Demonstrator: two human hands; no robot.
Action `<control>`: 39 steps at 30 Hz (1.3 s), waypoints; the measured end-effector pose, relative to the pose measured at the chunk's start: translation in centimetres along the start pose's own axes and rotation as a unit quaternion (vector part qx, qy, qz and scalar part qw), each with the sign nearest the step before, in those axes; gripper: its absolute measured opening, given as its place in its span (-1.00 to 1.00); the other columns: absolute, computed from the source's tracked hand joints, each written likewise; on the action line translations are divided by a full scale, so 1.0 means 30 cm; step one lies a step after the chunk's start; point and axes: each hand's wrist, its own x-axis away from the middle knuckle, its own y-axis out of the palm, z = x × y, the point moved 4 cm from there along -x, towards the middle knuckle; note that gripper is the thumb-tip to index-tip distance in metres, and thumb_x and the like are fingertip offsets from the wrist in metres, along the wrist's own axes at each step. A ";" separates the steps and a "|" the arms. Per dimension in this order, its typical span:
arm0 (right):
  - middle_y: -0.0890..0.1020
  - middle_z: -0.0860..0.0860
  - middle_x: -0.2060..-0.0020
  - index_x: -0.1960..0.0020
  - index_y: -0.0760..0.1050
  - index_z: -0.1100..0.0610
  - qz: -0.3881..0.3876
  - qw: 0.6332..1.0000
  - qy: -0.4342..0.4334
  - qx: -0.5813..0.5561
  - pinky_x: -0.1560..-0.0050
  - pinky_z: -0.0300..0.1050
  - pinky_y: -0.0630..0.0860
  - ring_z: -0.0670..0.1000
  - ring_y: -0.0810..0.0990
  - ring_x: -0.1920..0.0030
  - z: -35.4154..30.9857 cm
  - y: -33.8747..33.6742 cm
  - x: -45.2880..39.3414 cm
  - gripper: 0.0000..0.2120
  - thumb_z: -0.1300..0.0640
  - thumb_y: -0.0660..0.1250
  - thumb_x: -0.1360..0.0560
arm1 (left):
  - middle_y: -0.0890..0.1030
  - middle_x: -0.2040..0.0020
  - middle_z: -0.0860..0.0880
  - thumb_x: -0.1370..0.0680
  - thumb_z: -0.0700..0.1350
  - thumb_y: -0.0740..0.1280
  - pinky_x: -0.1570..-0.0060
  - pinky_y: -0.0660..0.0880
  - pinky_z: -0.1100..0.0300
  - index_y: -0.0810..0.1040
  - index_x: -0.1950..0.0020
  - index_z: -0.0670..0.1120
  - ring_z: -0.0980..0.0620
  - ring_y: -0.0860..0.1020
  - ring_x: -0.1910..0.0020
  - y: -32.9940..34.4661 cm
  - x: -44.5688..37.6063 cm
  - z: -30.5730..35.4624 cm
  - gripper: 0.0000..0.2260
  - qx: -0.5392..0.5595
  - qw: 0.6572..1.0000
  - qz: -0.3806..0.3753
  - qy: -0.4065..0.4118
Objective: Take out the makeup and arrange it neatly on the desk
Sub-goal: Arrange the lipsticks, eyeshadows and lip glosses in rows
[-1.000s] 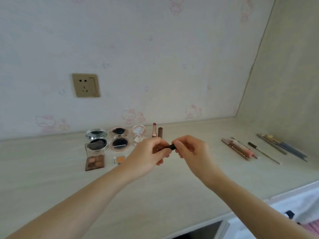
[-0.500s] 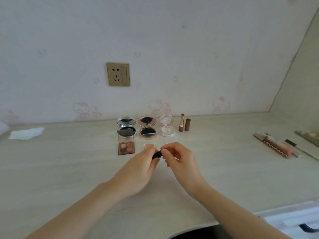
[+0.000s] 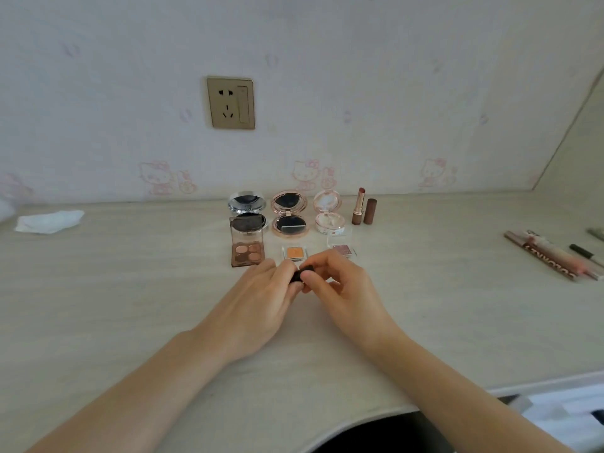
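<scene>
Both hands' fingers pinch a small dark tube (image 3: 297,276) above the pale wood-grain desk (image 3: 130,305)

Head view. Two bare forearms enter from the lower edge, one from the lower left corner, one from the lower right. No sleeve shows on either arm as far up as the frame reaches; wrists are uncovered. Left hand (image 3: 258,302): no ring, band or glove visible on the back of the hand or on the fingers that show. Right hand (image 3: 340,289): likewise bare, nothing worn at the wrist behind it. Fingernails look short; any polish is too small to tell
</scene>
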 end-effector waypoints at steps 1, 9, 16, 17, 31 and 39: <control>0.66 -0.07 0.21 0.03 0.55 0.02 -0.005 1.000 -0.006 0.000 0.01 0.05 0.57 -0.07 0.64 0.12 -0.004 -0.001 0.003 -0.90 0.21 0.33 -0.53 | 0.45 0.13 0.02 -0.62 0.09 0.02 0.11 0.32 0.16 0.37 -0.04 0.02 0.04 0.40 0.08 -0.001 0.002 -0.002 -0.79 0.014 1.000 -0.008 -0.011; 0.65 -0.08 0.16 0.01 0.54 0.00 -0.016 1.000 0.009 -0.018 0.11 -0.10 0.51 -0.08 0.58 0.11 -0.002 0.002 0.005 -0.87 0.21 0.31 -0.53 | 0.41 0.09 0.05 -0.60 0.10 0.14 0.12 0.36 0.19 0.37 -0.12 0.01 0.10 0.42 0.11 -0.006 0.018 -0.015 -0.79 0.056 0.998 0.007 -0.027; 0.63 -0.18 0.08 -0.03 0.54 0.03 -0.001 1.000 0.014 -0.019 0.10 -0.06 0.54 -0.10 0.60 0.06 -0.001 -0.006 0.003 -0.87 0.23 0.30 -0.55 | 0.41 0.07 0.07 -0.60 -0.03 0.14 0.13 0.37 0.19 0.34 -0.14 0.02 0.13 0.41 0.12 0.002 0.020 -0.016 -0.87 0.096 0.994 0.028 -0.033; 0.64 -0.16 0.07 -0.04 0.53 0.05 0.000 1.000 0.014 -0.028 0.09 -0.07 0.55 -0.08 0.61 0.05 -0.002 -0.007 0.003 -0.86 0.24 0.29 -0.55 | 0.40 0.08 0.08 -0.61 -0.04 0.13 0.16 0.34 0.25 0.33 -0.14 0.03 0.15 0.41 0.11 0.003 0.019 -0.016 -0.87 0.094 0.995 0.028 -0.033; 0.59 -0.05 0.22 -0.03 0.50 0.05 0.107 0.991 0.034 -0.078 0.20 -0.15 0.48 -0.10 0.54 0.27 -0.001 -0.052 0.012 -0.81 0.28 0.18 -0.59 | 0.43 0.24 0.10 -0.62 -0.07 0.20 0.28 0.31 0.35 0.31 -0.02 0.00 0.21 0.43 0.26 -0.006 0.020 -0.036 -0.93 0.163 0.982 0.062 -0.079; 0.57 -0.11 0.27 -0.04 0.50 0.01 0.098 0.993 0.040 -0.047 0.20 -0.17 0.43 -0.08 0.51 0.26 0.012 -0.044 0.014 -0.82 0.25 0.19 -0.59 | 0.58 0.13 0.12 -0.58 -0.12 0.30 0.08 0.45 0.31 0.44 0.05 0.04 0.16 0.54 0.07 -0.012 0.019 -0.039 -0.93 0.270 0.950 0.089 -0.133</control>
